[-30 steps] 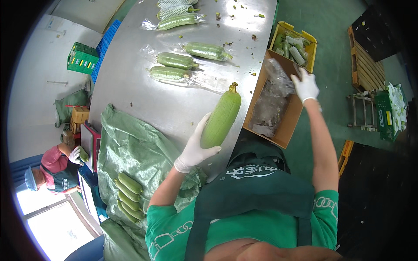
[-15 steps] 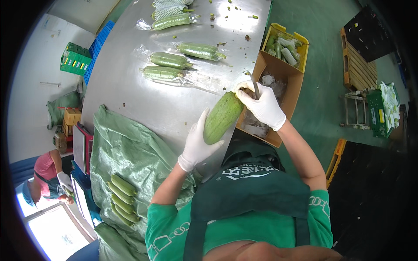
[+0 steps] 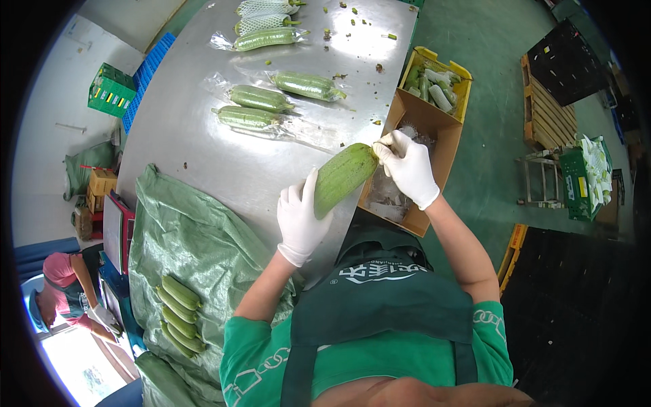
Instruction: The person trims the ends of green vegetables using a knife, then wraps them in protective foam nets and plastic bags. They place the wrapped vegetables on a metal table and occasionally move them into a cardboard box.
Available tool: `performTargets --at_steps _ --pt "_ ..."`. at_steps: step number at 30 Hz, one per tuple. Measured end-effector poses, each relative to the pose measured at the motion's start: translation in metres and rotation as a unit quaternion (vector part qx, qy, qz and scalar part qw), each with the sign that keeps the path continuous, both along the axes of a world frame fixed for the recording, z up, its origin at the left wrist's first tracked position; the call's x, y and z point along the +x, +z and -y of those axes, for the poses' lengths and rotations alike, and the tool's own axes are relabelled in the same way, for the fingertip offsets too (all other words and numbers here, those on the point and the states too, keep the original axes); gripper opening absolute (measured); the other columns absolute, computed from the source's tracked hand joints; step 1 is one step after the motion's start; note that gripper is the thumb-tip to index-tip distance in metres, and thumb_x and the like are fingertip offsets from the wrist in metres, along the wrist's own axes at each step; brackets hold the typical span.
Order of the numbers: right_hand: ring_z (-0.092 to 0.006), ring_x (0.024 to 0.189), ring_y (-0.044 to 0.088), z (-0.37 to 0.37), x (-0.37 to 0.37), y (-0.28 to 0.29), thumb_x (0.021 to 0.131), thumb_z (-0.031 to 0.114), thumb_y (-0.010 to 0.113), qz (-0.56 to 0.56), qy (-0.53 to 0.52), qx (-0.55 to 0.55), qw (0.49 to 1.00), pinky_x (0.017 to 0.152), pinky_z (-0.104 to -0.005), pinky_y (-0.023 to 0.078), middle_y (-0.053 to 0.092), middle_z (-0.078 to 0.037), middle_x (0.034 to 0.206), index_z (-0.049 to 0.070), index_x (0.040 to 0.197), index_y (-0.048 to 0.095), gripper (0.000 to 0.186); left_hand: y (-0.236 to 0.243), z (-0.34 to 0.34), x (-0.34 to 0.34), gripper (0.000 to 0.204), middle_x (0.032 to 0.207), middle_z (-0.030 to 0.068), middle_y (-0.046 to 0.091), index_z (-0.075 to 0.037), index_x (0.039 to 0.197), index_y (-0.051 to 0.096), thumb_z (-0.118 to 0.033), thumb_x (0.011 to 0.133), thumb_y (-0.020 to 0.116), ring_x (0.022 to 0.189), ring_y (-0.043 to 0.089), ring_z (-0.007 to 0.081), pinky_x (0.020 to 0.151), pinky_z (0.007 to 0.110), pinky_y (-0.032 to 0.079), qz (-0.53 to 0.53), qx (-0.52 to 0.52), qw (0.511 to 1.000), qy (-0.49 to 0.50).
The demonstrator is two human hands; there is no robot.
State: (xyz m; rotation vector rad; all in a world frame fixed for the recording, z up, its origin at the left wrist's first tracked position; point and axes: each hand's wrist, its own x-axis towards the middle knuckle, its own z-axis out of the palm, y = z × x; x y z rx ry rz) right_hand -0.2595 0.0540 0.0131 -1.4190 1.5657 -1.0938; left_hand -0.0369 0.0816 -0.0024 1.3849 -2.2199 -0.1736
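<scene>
A large green luffa (image 3: 342, 178) is held tilted over the table's near edge, stem end up and to the right. My gloved left hand (image 3: 298, 220) wraps its lower end. At the stem end, the gloved right hand (image 3: 407, 166) has thumb and fingertips pinched together against the luffa's tip. A dark blade seen in that hand earlier does not show clearly now. Beyond them on the metal table (image 3: 224, 163) lie luffas in clear plastic bags (image 3: 254, 119). Several bare luffas (image 3: 180, 308) rest on a green tarp (image 3: 196, 230) at the left.
Right of the table stand a cardboard box (image 3: 444, 146) with plastic scraps inside and a yellow crate (image 3: 464, 91) of luffas. Netted luffas (image 3: 264, 22) lie at the table's far end, near scattered trimmings (image 3: 380, 68). A co-worker (image 3: 74, 292) works at the far left.
My right fingers have closed in on the stem end, and the dark blade that stuck up from that hand no longer shows. The left hand has shifted slightly left along the luffa.
</scene>
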Motion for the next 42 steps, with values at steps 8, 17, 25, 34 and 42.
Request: performTargets --at_steps 8,17,25,34,42 --pt "-0.0058 0.047 0.05 -0.001 -0.003 0.023 0.089 0.02 0.058 0.31 0.016 0.108 0.945 0.04 -0.0169 0.03 0.057 -0.001 0.064 0.003 0.085 0.059 0.018 0.001 -0.002 0.002 0.077 0.093 0.0136 0.05 -0.004 0.128 0.043 -0.009 0.058 0.073 0.081 0.047 0.0306 0.074 0.039 0.041 -0.006 -0.038 0.999 0.008" --pt "-0.0127 0.052 0.051 -0.001 -0.004 0.004 0.084 0.009 0.061 0.018 -0.042 -0.074 0.996 0.051 -0.0261 0.041 0.056 -0.004 0.064 0.002 0.082 0.057 0.009 0.0 -0.001 -0.003 0.076 0.097 0.0135 0.051 -0.006 0.128 0.044 -0.008 0.058 0.073 0.085 0.049 0.0304 0.076 0.039 0.041 0.017 -0.026 1.0 0.002" --pt "-0.0383 0.088 0.06 0.018 -0.083 -0.065 0.088 0.022 0.049 -0.427 -0.165 0.099 0.883 0.076 -0.0463 0.049 0.054 -0.021 0.113 0.01 0.124 0.048 0.038 0.004 -0.003 -0.004 0.076 0.096 0.0151 0.051 -0.003 0.129 0.042 -0.008 0.06 0.073 0.085 0.048 0.0318 0.077 0.039 0.041 -0.015 -0.018 1.0 0.009" --pt "-0.0233 0.071 0.064 0.002 -0.002 -0.001 0.069 0.005 0.06 -0.313 -0.067 -0.254 0.913 0.06 -0.0331 0.052 0.065 -0.007 0.083 0.013 0.107 0.058 0.04 -0.003 0.006 -0.002 0.079 0.096 0.0163 0.051 -0.001 0.13 0.038 -0.012 0.06 0.074 0.084 0.047 0.0323 0.077 0.04 0.041 -0.04 -0.004 0.999 0.03" --pt "-0.0225 0.06 0.062 0.007 0.011 0.002 0.072 0.004 0.059 -0.413 -0.017 -0.172 0.894 0.053 -0.0334 0.049 0.062 -0.007 0.071 0.009 0.107 0.058 0.036 0.001 -0.001 -0.002 0.08 0.096 0.0162 0.051 0.0 0.13 0.038 -0.013 0.059 0.074 0.083 0.047 0.0325 0.077 0.041 0.04 -0.038 -0.003 0.999 0.028"
